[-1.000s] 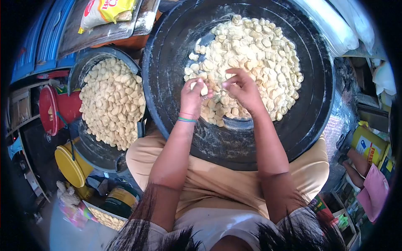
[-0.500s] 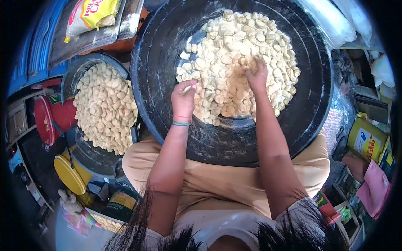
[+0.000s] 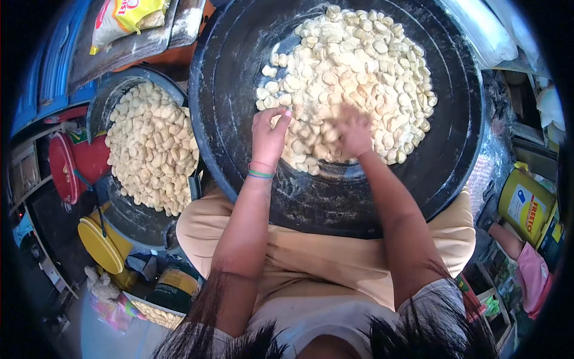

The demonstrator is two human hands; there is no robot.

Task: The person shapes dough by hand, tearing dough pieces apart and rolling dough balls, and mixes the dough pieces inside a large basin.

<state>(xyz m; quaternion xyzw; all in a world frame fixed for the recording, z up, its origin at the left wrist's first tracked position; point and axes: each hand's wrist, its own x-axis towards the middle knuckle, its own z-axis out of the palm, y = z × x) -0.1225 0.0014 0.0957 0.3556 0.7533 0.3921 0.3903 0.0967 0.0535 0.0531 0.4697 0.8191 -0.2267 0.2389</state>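
Closer to the lap (image 3: 335, 254) than half a second ago, the right hand (image 3: 354, 133) blurs over pale, rounded, powder-dusted pieces (image 3: 376, 72), its grip unclear. The left hand (image 3: 269, 130) curls above their edge; whether it pinches anything, I cannot tell. These pieces heap inside a round black tub (image 3: 335, 212). Farther off lies a glossy bag (image 3: 127, 24).

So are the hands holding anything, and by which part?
I can't tell. The left hand is curled, but no held piece shows clearly. The right hand is blurred over the pale pieces, so any hold there is unclear too.
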